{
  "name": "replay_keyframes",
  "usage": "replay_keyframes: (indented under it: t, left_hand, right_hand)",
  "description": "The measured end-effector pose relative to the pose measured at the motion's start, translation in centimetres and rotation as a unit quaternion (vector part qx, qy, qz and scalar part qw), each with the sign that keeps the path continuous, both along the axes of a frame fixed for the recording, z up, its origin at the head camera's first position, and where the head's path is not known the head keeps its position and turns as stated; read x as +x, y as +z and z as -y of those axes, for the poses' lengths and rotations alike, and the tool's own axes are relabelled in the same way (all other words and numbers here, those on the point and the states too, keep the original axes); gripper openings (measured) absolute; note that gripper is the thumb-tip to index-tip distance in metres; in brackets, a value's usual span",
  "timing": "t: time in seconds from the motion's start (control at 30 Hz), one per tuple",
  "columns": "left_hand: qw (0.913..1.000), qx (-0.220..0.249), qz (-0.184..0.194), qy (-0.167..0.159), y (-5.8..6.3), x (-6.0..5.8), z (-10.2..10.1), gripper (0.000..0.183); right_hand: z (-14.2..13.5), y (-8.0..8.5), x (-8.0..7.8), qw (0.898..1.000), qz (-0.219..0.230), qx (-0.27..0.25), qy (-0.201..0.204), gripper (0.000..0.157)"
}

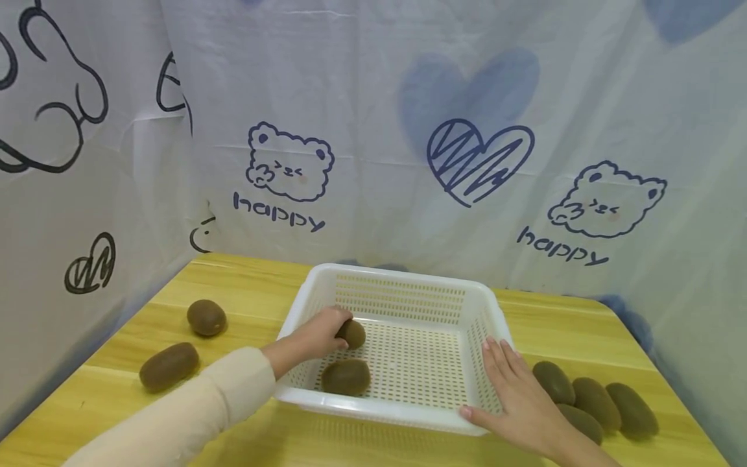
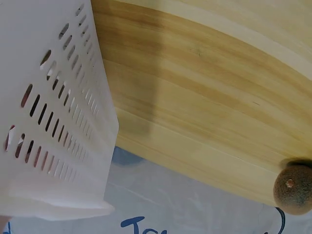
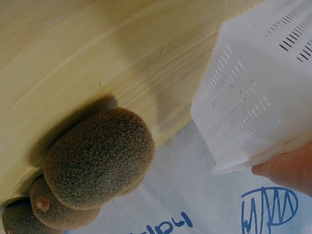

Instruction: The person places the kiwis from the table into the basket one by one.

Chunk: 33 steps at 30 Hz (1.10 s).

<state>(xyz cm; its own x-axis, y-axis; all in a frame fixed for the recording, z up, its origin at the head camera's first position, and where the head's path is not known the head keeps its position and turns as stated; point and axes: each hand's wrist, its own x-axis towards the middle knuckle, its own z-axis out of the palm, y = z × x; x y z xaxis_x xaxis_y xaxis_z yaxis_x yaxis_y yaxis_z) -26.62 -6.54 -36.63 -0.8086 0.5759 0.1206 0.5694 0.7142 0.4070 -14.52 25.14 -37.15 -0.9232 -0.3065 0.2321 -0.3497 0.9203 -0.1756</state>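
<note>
A white perforated plastic basket (image 1: 403,412) stands on the wooden table. My left hand (image 1: 318,334) reaches over its left rim and holds a brown kiwi (image 1: 353,334) inside, fingers and thumb curled round it. Nearer the front of the basket lies another kiwi (image 1: 346,377). On the basket's right rim rests my right hand (image 1: 516,395), fingers straight over the edge and thumb at the front right corner. The left wrist view shows the basket's outer wall (image 2: 58,112) but hides the held kiwi.
Left of the basket, two kiwis lie apart on the table: one farther back (image 1: 207,317), one nearer (image 1: 169,367). Several kiwis cluster at the right, including a large-looking kiwi (image 3: 102,156) in the right wrist view. A printed cloth (image 1: 373,162) hangs behind the table.
</note>
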Motion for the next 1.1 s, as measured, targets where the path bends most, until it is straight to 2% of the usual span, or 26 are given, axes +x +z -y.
replay_keyframes:
  t: [0.17, 0.53, 0.8, 0.93, 1.1]
  left_hand:
    - [0.9998, -0.004, 0.018, 0.001, -0.27, 0.2, -0.11, 0.023]
    - [0.9984, -0.012, 0.04, 0.037, -0.51, 0.5, -0.06, 0.037]
    - [0.9983, -0.018, 0.041, 0.038, -0.47, 0.56, 0.25, 0.044]
    - [0.9991, -0.002, 0.029, 0.03, -0.21, 0.52, 0.5, 0.044]
    - [0.9992, 0.032, -0.015, 0.017, 0.28, 0.56, 0.83, 0.039]
  right_hand:
    - [0.04, 0.03, 0.0, 1.0, 0.002, 0.0, 0.001, 0.097]
    - [0.13, 0.12, 0.04, 1.0, 0.003, 0.0, 0.001, 0.097]
    - [0.11, -0.08, 0.06, 1.0, 0.001, -0.005, 0.001, 0.097]
    - [0.05, -0.21, 0.09, 1.0, -0.009, -0.004, 0.004, 0.096]
    - [0.04, -0.1, 0.03, 1.0, -0.004, -0.004, 0.004, 0.096]
